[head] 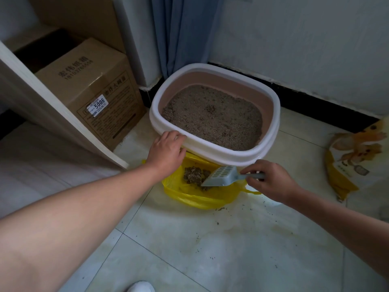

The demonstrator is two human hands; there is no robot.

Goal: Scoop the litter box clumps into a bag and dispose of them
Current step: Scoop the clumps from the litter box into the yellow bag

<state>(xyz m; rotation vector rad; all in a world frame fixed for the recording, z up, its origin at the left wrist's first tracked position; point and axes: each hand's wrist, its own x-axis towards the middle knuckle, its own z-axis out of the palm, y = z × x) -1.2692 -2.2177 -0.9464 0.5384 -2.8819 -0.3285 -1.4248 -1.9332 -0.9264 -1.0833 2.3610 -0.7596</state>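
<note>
Right hand (271, 182) clamped on the grey scoop (223, 175) tipped over the yellow bag (195, 197) in front of the litter box (212, 144) (clumps (194, 174) already inside), left hand (166, 152) resting loosely open on the box's near rim.

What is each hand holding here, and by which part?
The right hand holds the litter scoop by its handle, over the yellow bag. The left hand rests on the litter box rim, holding nothing.

head view looks steeply down, near floor (210, 239).
</note>
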